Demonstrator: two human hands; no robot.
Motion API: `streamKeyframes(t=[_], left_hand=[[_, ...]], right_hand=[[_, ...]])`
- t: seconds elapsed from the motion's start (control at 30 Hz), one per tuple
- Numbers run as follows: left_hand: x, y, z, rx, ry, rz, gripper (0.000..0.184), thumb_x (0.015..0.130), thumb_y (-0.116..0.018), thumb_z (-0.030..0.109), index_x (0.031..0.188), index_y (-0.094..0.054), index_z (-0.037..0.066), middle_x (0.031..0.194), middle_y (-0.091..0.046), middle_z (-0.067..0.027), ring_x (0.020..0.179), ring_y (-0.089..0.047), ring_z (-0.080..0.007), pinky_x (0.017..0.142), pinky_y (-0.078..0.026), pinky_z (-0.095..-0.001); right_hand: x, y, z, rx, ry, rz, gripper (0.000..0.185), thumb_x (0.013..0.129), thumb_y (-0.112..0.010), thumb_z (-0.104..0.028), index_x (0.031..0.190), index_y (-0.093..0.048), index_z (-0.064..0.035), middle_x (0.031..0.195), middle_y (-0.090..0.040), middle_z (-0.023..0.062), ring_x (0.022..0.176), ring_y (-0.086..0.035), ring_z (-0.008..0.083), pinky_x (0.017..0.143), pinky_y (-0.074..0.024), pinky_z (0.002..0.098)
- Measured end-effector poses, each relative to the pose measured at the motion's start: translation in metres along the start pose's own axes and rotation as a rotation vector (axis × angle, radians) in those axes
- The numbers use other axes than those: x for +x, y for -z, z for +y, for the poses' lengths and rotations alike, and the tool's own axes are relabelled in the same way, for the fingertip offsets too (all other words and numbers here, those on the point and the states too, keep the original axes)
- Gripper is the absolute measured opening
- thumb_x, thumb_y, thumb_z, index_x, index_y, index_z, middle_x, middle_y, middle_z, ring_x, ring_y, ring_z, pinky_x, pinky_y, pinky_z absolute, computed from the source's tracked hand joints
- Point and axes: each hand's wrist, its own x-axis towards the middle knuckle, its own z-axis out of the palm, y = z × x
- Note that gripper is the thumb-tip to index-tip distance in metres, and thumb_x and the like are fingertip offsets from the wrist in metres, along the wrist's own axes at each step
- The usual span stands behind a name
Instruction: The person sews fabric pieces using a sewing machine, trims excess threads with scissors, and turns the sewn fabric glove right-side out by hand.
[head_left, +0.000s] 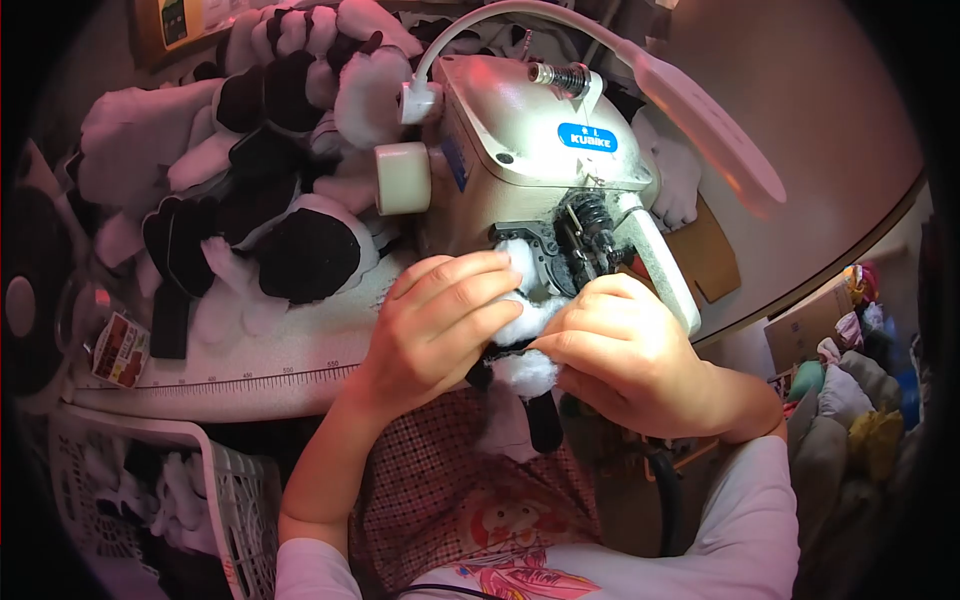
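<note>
A white and black plush piece (527, 372) is held at the front of a pale sewing machine (480, 120). Its upper fluffy part touches the machine's dark metal working parts (590, 235), while its lower end hangs over the checked apron. My left hand (445, 315) grips the plush from the left, fingers closed along its edge. On the other side, my right hand (625, 345) pinches it between thumb and bent fingers, close below the working parts. The fingertips partly hide the plush, and the needle cannot be made out.
Black and white plush pieces (300, 250) are heaped left of the machine. A lamp (710, 125) arches over it. A ruler strip (270, 378) runs along the table's front edge. Below left stands a white basket (235, 500) holding more pieces; coloured fabric bundles (845, 390) lie at right.
</note>
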Motion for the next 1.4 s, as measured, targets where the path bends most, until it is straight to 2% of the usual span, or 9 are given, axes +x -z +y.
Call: streamKeyframes(t=[0.07,0.13,0.17,0.27,0.4,0.53,0.57,0.77,1.4], left_hand=[[-0.005,-0.010,0.007,-0.163,0.076,0.091,0.017,0.078,-0.066,0.001,0.095,-0.065,0.005,0.101,-0.068,-0.0074,0.092,-0.066,-0.0224,0.083,-0.051,-0.0357],[-0.018,-0.012,0.024,-0.541,0.742,0.183,0.005,0.091,-0.061,0.003,0.096,-0.064,0.003,0.098,-0.069,-0.0068,0.093,-0.066,-0.0175,0.082,-0.051,-0.0341],[-0.026,-0.016,0.025,-0.769,0.935,0.204,0.021,0.094,-0.065,0.017,0.108,-0.059,0.003,0.105,-0.067,-0.0090,0.097,-0.063,-0.0163,0.085,-0.049,-0.0327],[-0.032,-0.031,0.036,-1.363,0.630,0.355,0.047,0.085,-0.075,0.020,0.121,-0.050,0.003,0.117,-0.061,-0.0125,0.105,-0.059,-0.0199,0.091,-0.047,-0.0352],[-0.031,-0.036,0.023,-0.720,0.323,0.127,0.060,0.075,-0.074,0.012,0.127,-0.045,0.005,0.123,-0.055,-0.0165,0.115,-0.053,-0.0269,0.099,-0.041,-0.0402],[-0.031,-0.033,0.025,-0.863,0.495,0.220,0.025,0.085,-0.068,0.003,0.108,-0.058,0.000,0.107,-0.061,-0.0120,0.100,-0.059,-0.0215,0.089,-0.045,-0.0310],[-0.029,-0.032,0.035,-0.942,0.744,0.326,0.010,0.093,-0.063,0.005,0.100,-0.061,-0.002,0.099,-0.061,-0.0059,0.093,-0.058,-0.0127,0.083,-0.045,-0.0252],[-0.018,-0.028,0.056,-1.172,1.198,0.517,0.015,0.096,-0.064,0.016,0.096,-0.063,0.001,0.086,-0.060,0.0047,0.079,-0.053,-0.0035,0.074,-0.044,-0.0201],[-0.030,-0.016,0.073,-0.790,0.777,0.509,0.014,0.094,-0.062,0.005,0.101,-0.065,-0.007,0.092,-0.057,-0.0061,0.080,-0.050,-0.0109,0.071,-0.041,-0.0220]], right_hand=[[0.001,0.000,-0.002,0.013,0.022,-0.029,0.020,0.073,-0.075,-0.014,0.089,-0.064,-0.0088,0.077,-0.060,0.0016,0.072,-0.059,0.0192,0.076,-0.0429,0.0334],[0.000,0.000,-0.002,0.007,0.029,-0.065,0.020,0.074,-0.075,-0.016,0.089,-0.064,-0.0087,0.076,-0.060,0.0010,0.072,-0.059,0.0191,0.076,-0.0428,0.0335],[0.000,0.000,-0.001,0.001,0.038,-0.098,0.021,0.076,-0.075,-0.019,0.089,-0.063,-0.0086,0.076,-0.060,0.0003,0.073,-0.059,0.0190,0.077,-0.0427,0.0336],[0.002,0.001,-0.002,-0.001,0.038,-0.123,0.021,0.079,-0.074,-0.024,0.089,-0.063,-0.0085,0.077,-0.059,0.0008,0.073,-0.059,0.0192,0.079,-0.0425,0.0339],[0.002,0.002,-0.005,-0.010,0.031,-0.131,0.022,0.081,-0.073,-0.026,0.088,-0.063,-0.0086,0.078,-0.060,0.0014,0.075,-0.059,0.0198,0.080,-0.0425,0.0343],[0.001,0.003,-0.006,-0.033,0.017,-0.135,0.023,0.081,-0.073,-0.027,0.089,-0.063,-0.0084,0.081,-0.061,0.0016,0.076,-0.058,0.0205,0.081,-0.0424,0.0347],[0.001,0.002,-0.006,-0.034,0.017,-0.117,0.022,0.081,-0.073,-0.026,0.090,-0.063,-0.0082,0.081,-0.061,0.0014,0.076,-0.058,0.0205,0.081,-0.0424,0.0347],[0.007,-0.002,-0.006,0.015,0.019,-0.181,0.016,0.080,-0.073,-0.016,0.089,-0.062,-0.0084,0.079,-0.061,0.0024,0.073,-0.059,0.0213,0.073,-0.0422,0.0337],[0.027,-0.012,-0.007,0.278,-0.167,-0.059,0.020,0.084,-0.070,-0.014,0.073,-0.055,-0.0057,0.059,-0.051,0.0108,0.055,-0.053,0.0338,0.052,-0.0384,0.0418]])
